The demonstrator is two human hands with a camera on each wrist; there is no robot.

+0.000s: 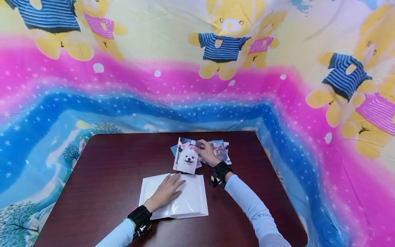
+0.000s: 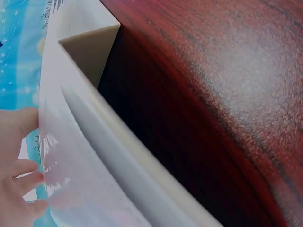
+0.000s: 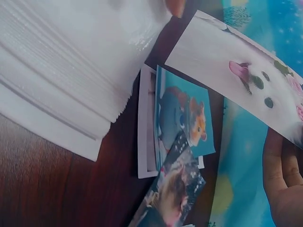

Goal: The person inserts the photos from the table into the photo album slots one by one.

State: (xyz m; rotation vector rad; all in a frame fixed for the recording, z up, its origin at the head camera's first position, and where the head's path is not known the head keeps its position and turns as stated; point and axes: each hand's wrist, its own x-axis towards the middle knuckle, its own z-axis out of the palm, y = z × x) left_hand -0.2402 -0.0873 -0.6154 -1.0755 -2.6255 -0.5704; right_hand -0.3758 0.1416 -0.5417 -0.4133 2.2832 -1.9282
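Note:
A photo album [image 1: 189, 200] with clear-sleeved white pages lies open on the table. My left hand [image 1: 165, 192] rests across it with fingers spread, the fingertips near its far edge. Past that edge, my right hand [image 1: 210, 154] pinches a photo print [image 1: 186, 157] of a white dog with pink flowers on its head by its right side. The right wrist view has this print raised above other photos, with the fingers [image 3: 274, 165] at its edge. In the left wrist view, the album's page edges [image 2: 109, 118] show close up and slightly fanned.
More photo prints [image 1: 217, 149] lie overlapping behind and beside the right hand. One is a blue print [image 3: 182, 111] with a cartoon-like hamster. The dark red-brown table [image 1: 114, 164] has a patterned cloth [image 1: 172, 92] hung behind and around it.

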